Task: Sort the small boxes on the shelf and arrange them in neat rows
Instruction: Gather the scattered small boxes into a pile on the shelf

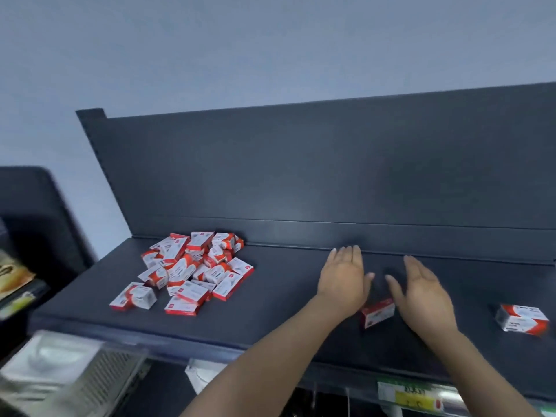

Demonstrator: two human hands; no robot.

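Observation:
A loose heap of several small red-and-white boxes (192,269) lies on the left part of the dark shelf (285,320). One single box (377,313) stands near the shelf's front, between my two wrists. Another box (522,319) lies alone at the far right. My left hand (343,279) is held flat over the shelf with fingers straight, reaching toward the back panel. My right hand (424,290) is beside it, palm turned inward, fingers straight. Neither hand holds anything.
A tall dark back panel (331,176) closes the shelf behind. A price-tag strip (412,397) runs along the front edge at lower right. Blurred goods and a pale container (60,374) sit at lower left.

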